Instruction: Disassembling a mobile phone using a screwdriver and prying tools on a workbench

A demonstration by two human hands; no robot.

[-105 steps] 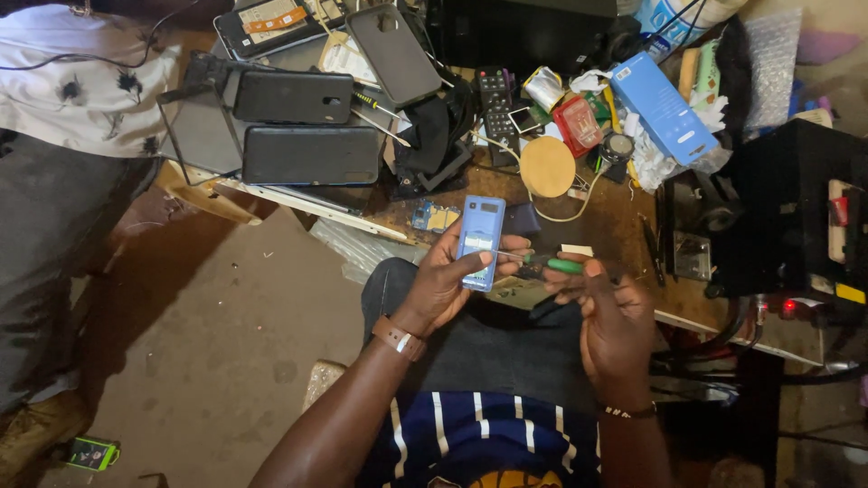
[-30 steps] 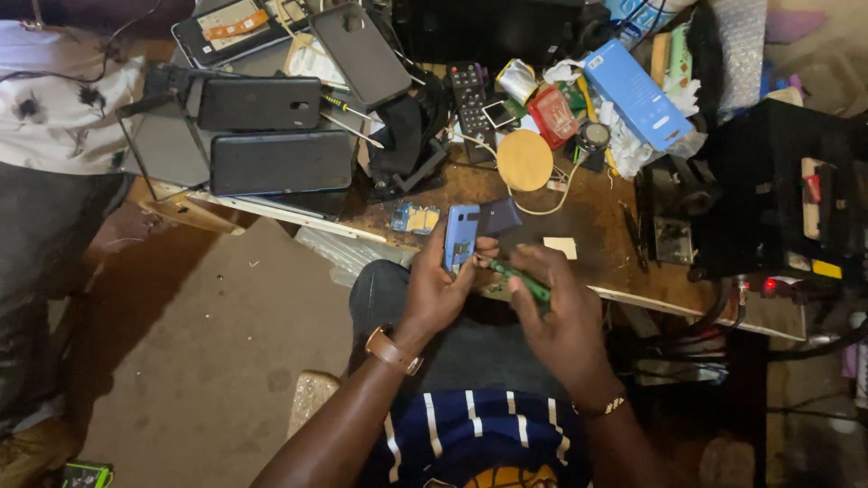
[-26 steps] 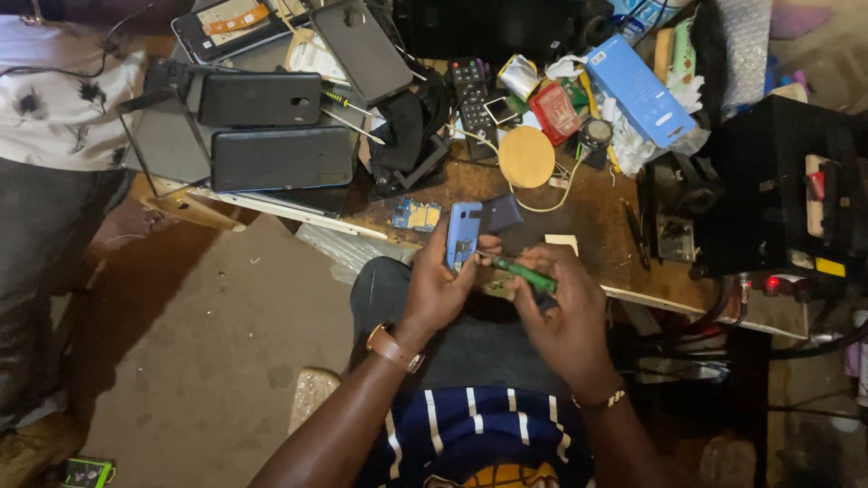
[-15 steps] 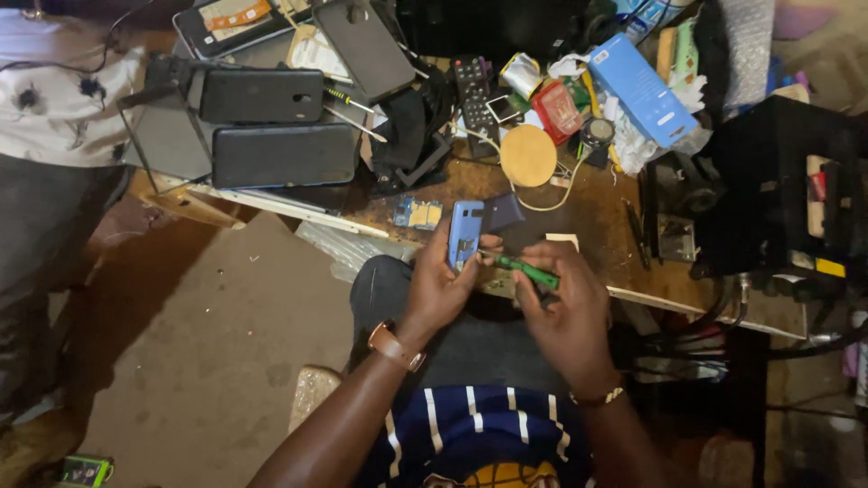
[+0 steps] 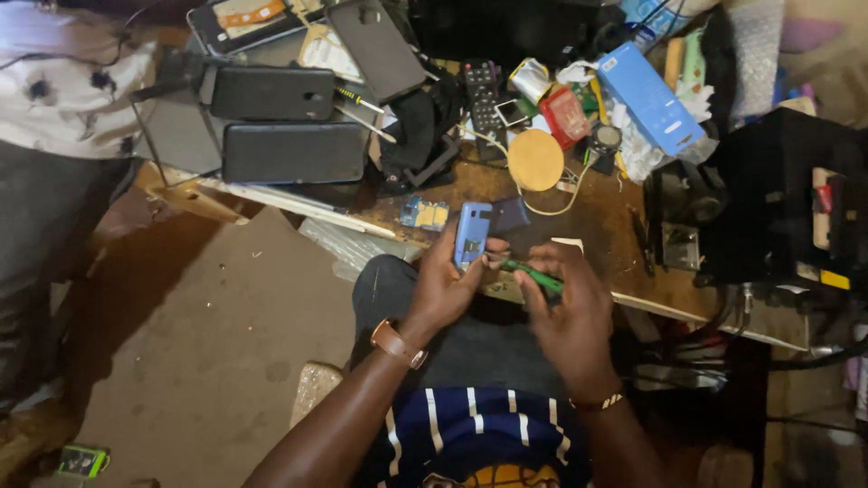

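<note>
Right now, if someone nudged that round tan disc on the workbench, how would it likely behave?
The round tan disc looks thin and lies flat, so it would probably slide rather than tip or roll. A pale cord curls along its edge, which might drag or catch. It seems light for its size, though its material is unclear.

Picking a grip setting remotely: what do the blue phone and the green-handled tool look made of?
Blue phone in the left hand: likely matte plastic, evenly coloured. Green-handled tool in the right hand: handle seems plastic; its tip is too small to judge.
</note>
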